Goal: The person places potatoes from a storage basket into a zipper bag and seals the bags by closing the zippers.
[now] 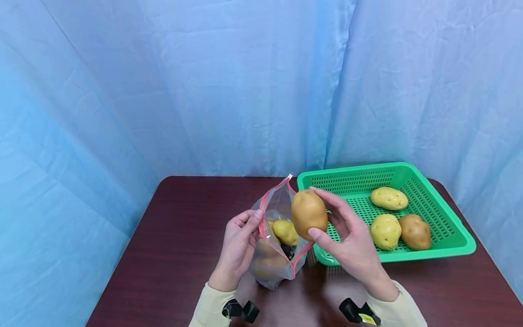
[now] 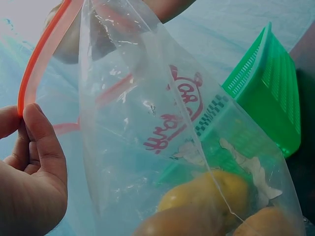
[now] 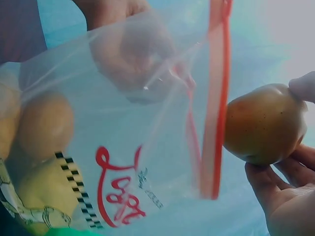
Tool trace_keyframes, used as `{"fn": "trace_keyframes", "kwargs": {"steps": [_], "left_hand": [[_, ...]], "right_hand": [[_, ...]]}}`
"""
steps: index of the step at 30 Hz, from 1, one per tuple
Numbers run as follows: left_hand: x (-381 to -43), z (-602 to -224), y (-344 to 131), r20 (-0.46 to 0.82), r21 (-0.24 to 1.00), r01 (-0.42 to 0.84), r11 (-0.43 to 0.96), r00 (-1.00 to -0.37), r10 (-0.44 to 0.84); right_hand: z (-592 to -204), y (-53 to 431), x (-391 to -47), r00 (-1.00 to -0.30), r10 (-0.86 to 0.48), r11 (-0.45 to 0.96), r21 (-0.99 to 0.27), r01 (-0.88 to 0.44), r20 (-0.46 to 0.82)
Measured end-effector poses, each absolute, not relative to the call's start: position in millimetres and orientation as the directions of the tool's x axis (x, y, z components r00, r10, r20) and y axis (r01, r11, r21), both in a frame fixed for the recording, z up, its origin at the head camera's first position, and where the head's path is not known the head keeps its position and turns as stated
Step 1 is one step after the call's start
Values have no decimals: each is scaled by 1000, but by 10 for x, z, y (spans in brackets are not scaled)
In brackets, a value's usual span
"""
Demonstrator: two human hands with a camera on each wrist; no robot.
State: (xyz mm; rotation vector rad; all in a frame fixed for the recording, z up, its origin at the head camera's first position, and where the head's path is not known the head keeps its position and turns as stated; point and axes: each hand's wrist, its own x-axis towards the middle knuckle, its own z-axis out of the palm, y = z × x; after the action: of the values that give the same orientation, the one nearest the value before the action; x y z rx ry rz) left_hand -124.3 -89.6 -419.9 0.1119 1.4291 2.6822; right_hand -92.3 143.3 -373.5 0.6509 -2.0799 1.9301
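Observation:
A clear zip bag (image 1: 269, 268) with a red-edged mouth stands on the table, its mouth spread apart. My left hand (image 1: 240, 243) pinches the left rim between thumb and fingers, plainly seen in the left wrist view. Inside the bag lie several potatoes, among them a yellow one (image 1: 285, 232) and brown ones (image 2: 182, 223). My right hand (image 1: 351, 236) holds a brown potato (image 1: 309, 214) by its sides, at the right of the bag's mouth. In the right wrist view this potato (image 3: 266, 124) is just outside the red rim (image 3: 216, 98).
A green plastic basket (image 1: 441, 254) stands on the right of the dark table (image 1: 171, 254). In it are two yellow potatoes (image 1: 389, 198) and a brown potato (image 1: 415, 232). Blue curtains (image 1: 229, 91) hang behind the table.

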Motion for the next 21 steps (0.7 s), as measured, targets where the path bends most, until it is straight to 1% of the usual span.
{"fn": "trace_keyframes", "kwargs": {"steps": [7,14,17,21], "left_hand": [[-1236,-4194,-893,7,825,-61,-562,-993,117],[-1230,-4185,-903,-4,831,-65,-552,-994,112],[-1224,-4177,-903,-19,832,-75,-550,-994,107],[-1223,-4165,-904,-27,834,-82,-545,-994,109]], "right_hand": [[-3791,1287,-963,-863,-170,83,-866,-494,476],[-3850,1158,-985,-854,-217,122,-855,-504,473],[-3882,1126,-986,-851,-228,177,-839,-514,473],[-3940,1117,-983,-830,-236,297,-776,-557,505]]}}
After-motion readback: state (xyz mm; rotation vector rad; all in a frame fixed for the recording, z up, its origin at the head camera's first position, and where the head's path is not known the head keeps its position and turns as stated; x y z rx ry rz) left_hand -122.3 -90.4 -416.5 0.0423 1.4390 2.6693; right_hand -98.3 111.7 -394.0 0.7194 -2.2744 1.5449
